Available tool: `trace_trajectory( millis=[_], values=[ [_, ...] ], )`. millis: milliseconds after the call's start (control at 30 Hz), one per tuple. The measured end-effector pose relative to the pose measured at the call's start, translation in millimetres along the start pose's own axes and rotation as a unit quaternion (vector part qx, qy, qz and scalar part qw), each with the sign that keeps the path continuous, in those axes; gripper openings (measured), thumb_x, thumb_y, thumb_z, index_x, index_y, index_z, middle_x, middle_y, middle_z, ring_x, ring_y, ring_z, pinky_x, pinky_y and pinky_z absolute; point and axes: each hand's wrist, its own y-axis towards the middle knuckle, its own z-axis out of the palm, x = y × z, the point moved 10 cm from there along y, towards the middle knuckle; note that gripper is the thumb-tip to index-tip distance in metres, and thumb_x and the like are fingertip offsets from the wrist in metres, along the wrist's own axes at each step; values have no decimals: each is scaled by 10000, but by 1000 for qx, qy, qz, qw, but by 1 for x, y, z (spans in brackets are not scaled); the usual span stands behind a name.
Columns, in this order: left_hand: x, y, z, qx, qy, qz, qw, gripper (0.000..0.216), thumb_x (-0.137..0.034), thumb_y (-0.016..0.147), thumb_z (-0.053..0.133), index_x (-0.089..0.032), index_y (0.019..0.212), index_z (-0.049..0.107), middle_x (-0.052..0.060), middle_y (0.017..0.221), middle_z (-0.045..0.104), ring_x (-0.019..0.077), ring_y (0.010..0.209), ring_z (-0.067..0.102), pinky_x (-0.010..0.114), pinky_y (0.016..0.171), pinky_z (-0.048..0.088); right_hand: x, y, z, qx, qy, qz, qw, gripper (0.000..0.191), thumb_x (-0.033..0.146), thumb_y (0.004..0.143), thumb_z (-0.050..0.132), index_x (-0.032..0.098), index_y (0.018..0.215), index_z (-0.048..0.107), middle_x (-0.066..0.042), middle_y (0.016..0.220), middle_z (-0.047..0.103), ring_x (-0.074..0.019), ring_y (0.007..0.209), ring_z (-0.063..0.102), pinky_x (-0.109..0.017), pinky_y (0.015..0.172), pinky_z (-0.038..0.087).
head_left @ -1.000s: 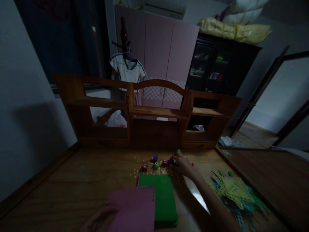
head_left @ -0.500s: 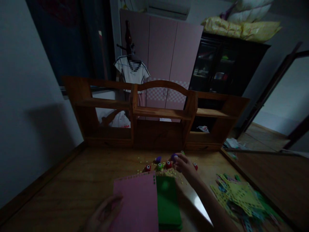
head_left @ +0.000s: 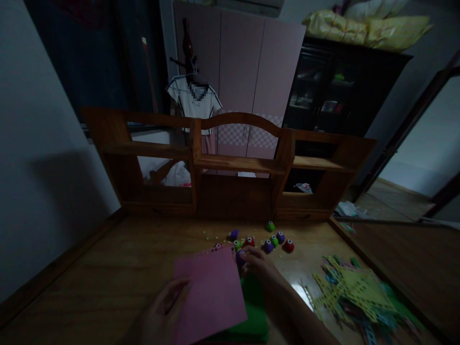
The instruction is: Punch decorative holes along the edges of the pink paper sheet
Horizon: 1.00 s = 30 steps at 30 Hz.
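The pink paper sheet (head_left: pixel 212 292), with a row of cut-out holes along its far edge, is pinched at its left side by my left hand (head_left: pixel 167 304). My right hand (head_left: pixel 258 264) closes around a small purple craft punch (head_left: pixel 240 258) at the sheet's far right corner. Whether the paper sits in the punch's slot is hard to see. Beneath the sheet lies a thick green paper stack (head_left: pixel 257 302), partly covered. Beyond my hands stand several red, green and purple punches, among them a red punch (head_left: pixel 288 246) and a green punch (head_left: pixel 270 226).
Tiny paper bits lie scattered around the punches. On the right is a pile of yellow, green and blue punched paper strips (head_left: pixel 359 292). A wooden shelf unit (head_left: pixel 237 165) runs along the table's back, and a raised wooden edge (head_left: pixel 354 244) borders the right side.
My right hand has come left and nearer with the purple punch, from among the other punches to the sheet's corner. The pink sheet has tilted and shifted right over the green stack.
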Motion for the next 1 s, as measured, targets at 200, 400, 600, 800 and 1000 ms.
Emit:
trace_trajectory(
  millis=[200, 400, 600, 800, 1000],
  values=[
    [10, 3, 3, 24, 32, -25, 999, 371, -482, 610, 635, -200, 849, 665, 58, 876, 693, 235, 815, 642, 291, 695, 516, 1, -5, 0, -23, 16, 3, 1000, 217, 363, 742, 647, 173, 832, 593, -10, 685, 586, -103, 542, 515, -232, 547, 372],
    [16, 5, 7, 37, 34, -37, 998, 370, -499, 601, 622, -203, 819, 665, 59, 877, 694, 232, 830, 636, 293, 710, 509, 7, -10, 7, -1, 23, 8, 1000, 208, 357, 742, 651, 163, 789, 595, -11, 666, 579, -94, 527, 486, -228, 527, 344],
    [13, 4, 3, 19, 8, -33, 999, 403, -500, 580, 647, -184, 831, 665, 72, 900, 690, 252, 848, 635, 309, 727, 509, 5, -11, 1, -22, 47, 10, 999, 203, 361, 756, 639, 178, 825, 585, 11, 602, 538, -104, 534, 487, -229, 539, 348],
    [15, 7, 1, 4, 2, -30, 1000, 374, -489, 578, 649, -196, 810, 673, 66, 831, 697, 243, 804, 639, 313, 708, 512, 10, -12, 6, -5, -6, 2, 1000, 210, 353, 754, 638, 165, 827, 583, -18, 674, 589, -105, 552, 499, -231, 543, 352],
    [10, 4, -1, 12, 13, -31, 999, 365, -489, 599, 630, -193, 809, 673, 63, 845, 698, 238, 793, 635, 314, 680, 514, 12, -13, 12, 19, -8, 27, 999, 226, 368, 733, 664, 173, 813, 583, -15, 648, 581, -117, 550, 504, -232, 530, 347]
  ],
)
